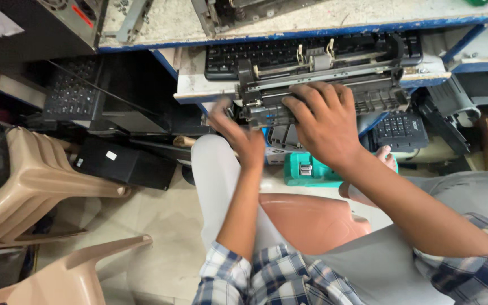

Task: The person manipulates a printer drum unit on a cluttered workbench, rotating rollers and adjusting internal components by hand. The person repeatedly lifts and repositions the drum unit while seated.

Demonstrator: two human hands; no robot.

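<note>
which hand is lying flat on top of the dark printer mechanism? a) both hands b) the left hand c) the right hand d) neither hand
c: the right hand lies spread, palm down, on top of the dark printer mechanism, while the left hand is blurred at the mechanism's left end rather than resting on top.

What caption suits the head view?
Both hands, left hand and right hand, on a dark printer mechanism.

Dark grey printer mechanism [323, 85], upper centre of frame.
It lies lengthwise, open frame upward with metal rod and rollers showing, resting on a pale shelf edge.
</note>
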